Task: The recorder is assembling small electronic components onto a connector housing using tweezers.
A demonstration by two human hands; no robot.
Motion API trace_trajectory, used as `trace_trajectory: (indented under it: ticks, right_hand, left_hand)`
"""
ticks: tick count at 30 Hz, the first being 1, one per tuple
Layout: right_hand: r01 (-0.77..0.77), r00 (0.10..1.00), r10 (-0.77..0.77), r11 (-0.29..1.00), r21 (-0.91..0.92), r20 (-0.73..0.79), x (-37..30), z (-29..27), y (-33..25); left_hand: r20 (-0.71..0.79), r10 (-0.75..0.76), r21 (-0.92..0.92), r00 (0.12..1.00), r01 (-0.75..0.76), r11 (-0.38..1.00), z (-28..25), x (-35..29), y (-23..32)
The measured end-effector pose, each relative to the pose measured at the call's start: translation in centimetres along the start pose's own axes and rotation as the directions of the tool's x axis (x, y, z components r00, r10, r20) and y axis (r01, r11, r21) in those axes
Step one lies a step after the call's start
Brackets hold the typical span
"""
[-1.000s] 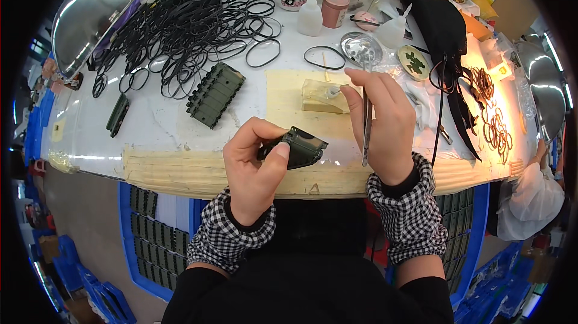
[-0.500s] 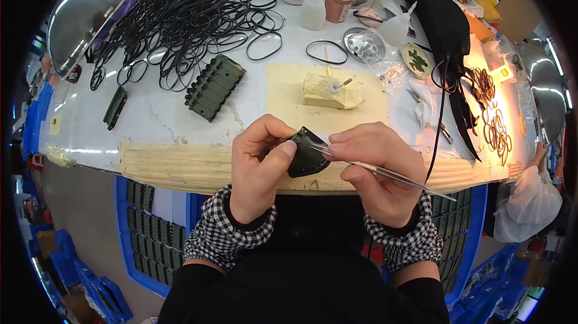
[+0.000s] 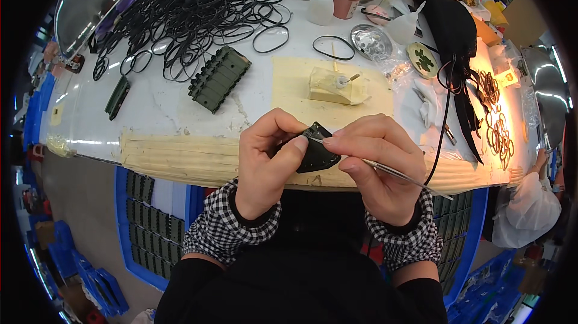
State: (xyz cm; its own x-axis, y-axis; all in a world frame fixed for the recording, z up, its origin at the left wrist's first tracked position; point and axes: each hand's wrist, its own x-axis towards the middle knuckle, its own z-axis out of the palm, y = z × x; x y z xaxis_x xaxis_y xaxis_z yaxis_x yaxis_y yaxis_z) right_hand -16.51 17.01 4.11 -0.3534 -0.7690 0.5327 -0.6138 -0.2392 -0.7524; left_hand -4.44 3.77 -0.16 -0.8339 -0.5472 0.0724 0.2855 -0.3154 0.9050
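Note:
My left hand (image 3: 265, 164) pinches a small dark green molded part (image 3: 319, 156) by its left edge, just above the table's taped front edge. The part is a curved plate with little holes along its rim. In my right hand (image 3: 385, 164) is a pair of metal tweezers (image 3: 404, 176), gripped between thumb and fingers. The tips reach the upper face of the part, close to my left thumb. Whether they hold something tiny there is too small to tell.
Beyond my hands stand a taped block (image 3: 337, 87) with a pin and a ribbed green block (image 3: 220, 80). A narrow green piece (image 3: 117, 98) lies left, below a heap of black bands (image 3: 180, 17). Blue crates (image 3: 123, 227) of green parts flank my lap. A black cable (image 3: 442, 125) hangs right.
The tweezers' tips have moved left and up across the part, toward my left thumb. The part is tilted a little differently and both hands are closer together. My view has shifted slightly.

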Motion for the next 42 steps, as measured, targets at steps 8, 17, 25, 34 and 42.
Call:
trace_trajectory:
  ticks: [8, 17, 25, 34, 42]
  right_hand:
    - [0.023, 1.000, -0.024, 0.998, -0.055, -0.007, 0.2, 0.3, -0.1]
    - [0.234, 0.970, -0.243, 0.922, -0.308, 0.009, 0.0, 1.4, -0.3]
    - [0.313, 0.942, -0.335, 0.882, -0.352, -0.001, -0.3, 1.5, -0.1]
    - [0.247, 0.965, -0.263, 0.908, -0.338, -0.001, -0.8, 1.7, -0.3]
    - [0.407, 0.896, -0.443, 0.789, -0.461, 0.032, -0.9, 2.4, 0.2]
  left_hand:
    - [-0.025, 0.001, 0.008, 1.000, -0.001, 1.000, 0.1, -0.1, 0.0]
    - [-0.027, -0.006, 0.037, 1.000, 0.007, 0.999, 0.3, -0.2, 0.0]
    - [0.039, -0.007, -0.008, 0.999, 0.007, 1.000, -0.1, -0.2, 0.0]
    - [0.035, 0.012, -0.035, 0.999, -0.011, 0.999, -0.2, -0.3, -0.5]
    - [-0.065, 0.071, 0.070, 0.995, -0.067, 0.995, -0.2, -0.8, -0.5]
